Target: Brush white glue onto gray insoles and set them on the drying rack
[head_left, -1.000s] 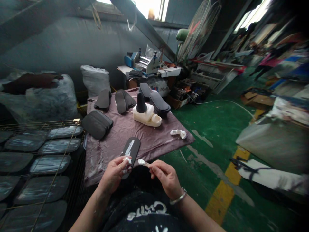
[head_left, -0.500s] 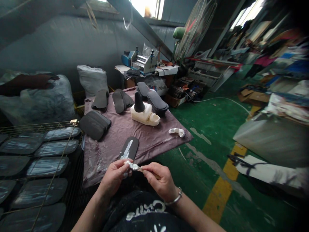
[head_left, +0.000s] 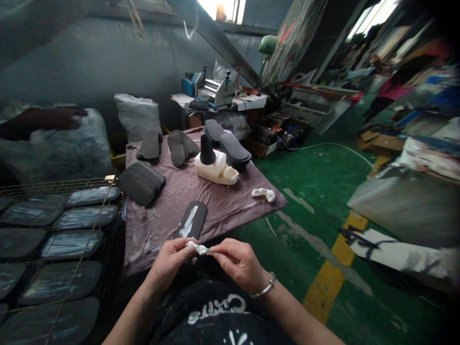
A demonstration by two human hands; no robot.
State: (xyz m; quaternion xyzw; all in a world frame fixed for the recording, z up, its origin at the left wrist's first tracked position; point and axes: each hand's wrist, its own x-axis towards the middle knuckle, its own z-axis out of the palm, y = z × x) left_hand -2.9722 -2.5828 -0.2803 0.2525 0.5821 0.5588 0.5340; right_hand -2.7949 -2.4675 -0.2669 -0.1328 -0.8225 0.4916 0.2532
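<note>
Close to my body, my left hand [head_left: 176, 256] pinches a crumpled white lump [head_left: 198, 248], its fingertips smeared white. From the other side, my right hand [head_left: 239, 263] grips a thin tan stick-like handle [head_left: 211, 251] that meets the lump; most of the handle is hidden in the fingers. Just beyond both hands, a dark insole-shaped piece [head_left: 201, 211] with a white streak lies at the table's near edge. Further back stands a cut-open white plastic container [head_left: 212, 171] with a black cone [head_left: 207, 149] on it. Another crumpled white piece [head_left: 263, 194] rests near the right corner.
A mauve cloth [head_left: 172, 191] covers the table, bearing stacks of dark insole-shaped pieces [head_left: 142, 183]. At left, a wire rack [head_left: 108, 179] holds several white-smeared pieces [head_left: 72, 243]. A roller machine [head_left: 212, 91] stands behind. Green floor [head_left: 298, 177] lies to the right.
My hands keep their hold on the white lump and the handle. Both hands have shifted only slightly, and the view has moved a little.
</note>
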